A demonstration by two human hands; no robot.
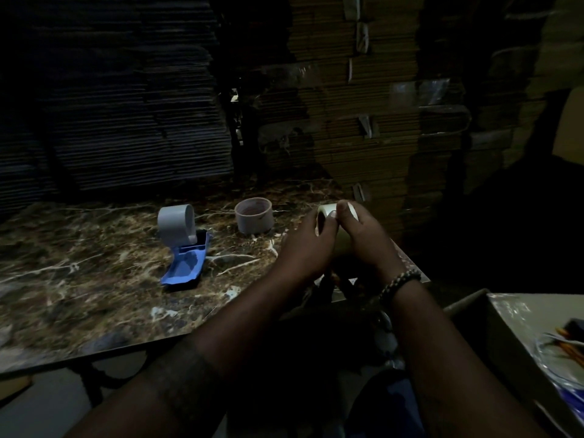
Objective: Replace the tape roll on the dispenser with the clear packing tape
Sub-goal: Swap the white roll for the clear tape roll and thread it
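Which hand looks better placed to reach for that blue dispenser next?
Probably the left hand: the blue dispenser lies on its side of the marble table, while the right hand sits farther away, both gripping the tape roll.

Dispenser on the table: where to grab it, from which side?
Take the blue handle of the dispenser from the near side, since it points toward the person and lies low on the table. The spool end stands upright at the far end.

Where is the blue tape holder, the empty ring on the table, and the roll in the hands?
blue tape dispenser (185,268): head view, on its blue base.
empty tape core (255,221): head view, on its outer wall.
tape roll (325,210): head view, on its top rim between the fingers.
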